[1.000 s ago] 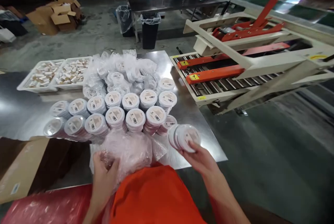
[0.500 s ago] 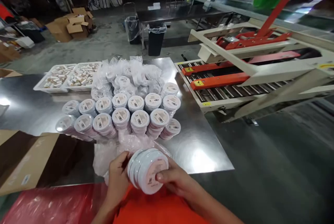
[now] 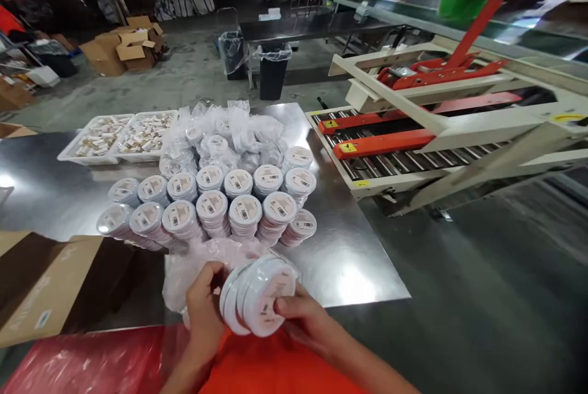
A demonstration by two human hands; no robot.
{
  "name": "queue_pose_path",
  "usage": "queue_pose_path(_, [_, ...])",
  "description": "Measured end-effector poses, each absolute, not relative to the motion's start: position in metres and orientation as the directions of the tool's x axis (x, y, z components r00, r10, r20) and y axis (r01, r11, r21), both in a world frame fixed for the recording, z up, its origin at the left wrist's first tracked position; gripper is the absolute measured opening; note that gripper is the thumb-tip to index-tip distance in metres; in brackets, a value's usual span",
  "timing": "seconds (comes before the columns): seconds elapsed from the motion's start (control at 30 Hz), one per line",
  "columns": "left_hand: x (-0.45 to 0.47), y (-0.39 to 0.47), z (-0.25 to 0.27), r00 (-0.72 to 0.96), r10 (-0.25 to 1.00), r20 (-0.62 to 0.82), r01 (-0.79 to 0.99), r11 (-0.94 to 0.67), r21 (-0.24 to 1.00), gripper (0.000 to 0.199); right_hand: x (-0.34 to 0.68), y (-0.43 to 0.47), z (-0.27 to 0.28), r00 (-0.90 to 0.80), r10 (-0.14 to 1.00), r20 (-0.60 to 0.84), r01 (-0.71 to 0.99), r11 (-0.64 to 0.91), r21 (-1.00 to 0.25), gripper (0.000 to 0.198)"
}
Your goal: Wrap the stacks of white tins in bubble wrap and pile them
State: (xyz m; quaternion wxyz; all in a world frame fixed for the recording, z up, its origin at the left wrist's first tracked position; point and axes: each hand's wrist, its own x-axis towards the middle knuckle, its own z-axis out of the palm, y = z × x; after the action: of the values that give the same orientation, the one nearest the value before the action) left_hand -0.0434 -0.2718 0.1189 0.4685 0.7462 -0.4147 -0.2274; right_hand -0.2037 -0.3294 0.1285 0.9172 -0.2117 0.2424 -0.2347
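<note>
On the near left, a brown carton [image 3: 50,290] sits beside the work surface, with a sheet of glossy red plastic [image 3: 92,360] on its near side. Farther back, two white baskets [image 3: 73,154] hold small white-and-tan pieces, and cardboard boxes [image 3: 138,51] stand on the floor at the far left. Next come rows of labelled round stacks [image 3: 212,204], standing close together, with bundles in clear wrapping [image 3: 239,127] heaped on their far side and loose bubble wrap [image 3: 179,277] on their near side.

The left hand [image 3: 204,299] is curled at the left edge of a small stack of pale discs [image 3: 257,296]; its fingertips are partly hidden, so I cannot tell whether it grips. The right hand [image 3: 303,314] grips that stack from the right, thumb on the labelled face, other fingers out of sight behind. The discs are tilted and fanned a little, held above the near edge of the metal table [image 3: 335,247].

The step in hand looks like handling this short stack between both hands. A next move would call for keeping the slipping edges together under steady pressure. Off to the right stands a roller conveyor [image 3: 386,143].
</note>
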Motion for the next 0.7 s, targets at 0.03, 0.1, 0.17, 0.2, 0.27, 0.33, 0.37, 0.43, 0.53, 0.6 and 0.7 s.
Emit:
queue_pose_path(0.03, [-0.044,-0.271,0.118,0.516,-0.856,-0.003,-0.328,-0.201,0.923,0.012,-0.200,-0.329,0.127,0.773,-0.530,-0.348,0.329,0.805,-0.494,0.049])
queue_pose_path(0.1, [-0.042,-0.269,0.115,0.497,-0.864,-0.083,-0.208,-0.212,0.955,0.013,-0.195,-0.330,0.121,0.740,-0.558,-0.377,0.346,0.795,-0.498,0.047])
queue_pose_path(0.17, [-0.038,-0.265,0.113,0.546,-0.826,-0.139,-0.154,-0.262,0.953,0.015,-0.195,-0.331,0.114,0.685,-0.601,-0.411,0.352,0.767,-0.536,0.044])
queue_pose_path(0.2, [-0.035,-0.263,0.113,0.573,-0.804,-0.158,-0.143,-0.289,0.947,0.018,-0.196,-0.331,0.110,0.653,-0.629,-0.422,0.346,0.744,-0.572,0.044])
queue_pose_path(0.27, [-0.033,-0.260,0.114,0.611,-0.773,-0.170,-0.140,-0.317,0.938,0.025,-0.201,-0.330,0.104,0.575,-0.696,-0.430,0.304,0.670,-0.677,0.051])
queue_pose_path(0.33, [-0.033,-0.257,0.115,0.635,-0.759,-0.143,-0.152,-0.304,0.940,0.028,-0.205,-0.329,0.100,0.493,-0.777,-0.391,0.213,0.544,-0.812,0.061])
queue_pose_path(0.37, [-0.035,-0.257,0.115,0.642,-0.758,-0.118,-0.173,-0.292,0.941,0.029,-0.206,-0.328,0.098,0.466,-0.815,-0.343,0.160,0.459,-0.874,0.063])
queue_pose_path(0.43, [-0.039,-0.257,0.114,0.632,-0.773,-0.065,-0.245,-0.278,0.929,0.030,-0.206,-0.327,0.097,0.467,-0.862,-0.197,0.050,0.248,-0.967,0.061])
queue_pose_path(0.53, [-0.045,-0.260,0.108,0.621,-0.783,0.023,-0.366,-0.264,0.893,0.029,-0.204,-0.328,0.097,0.542,-0.839,0.046,-0.087,-0.110,-0.990,0.063])
queue_pose_path(0.6, [-0.046,-0.263,0.105,0.613,-0.782,0.116,-0.448,-0.223,0.866,0.026,-0.203,-0.329,0.099,0.601,-0.793,0.100,-0.157,-0.239,-0.958,0.065])
queue_pose_path(0.7, [-0.049,-0.269,0.106,0.444,-0.836,0.323,-0.632,-0.036,0.774,0.023,-0.202,-0.331,0.102,0.604,-0.797,0.003,-0.227,-0.176,-0.958,0.060])
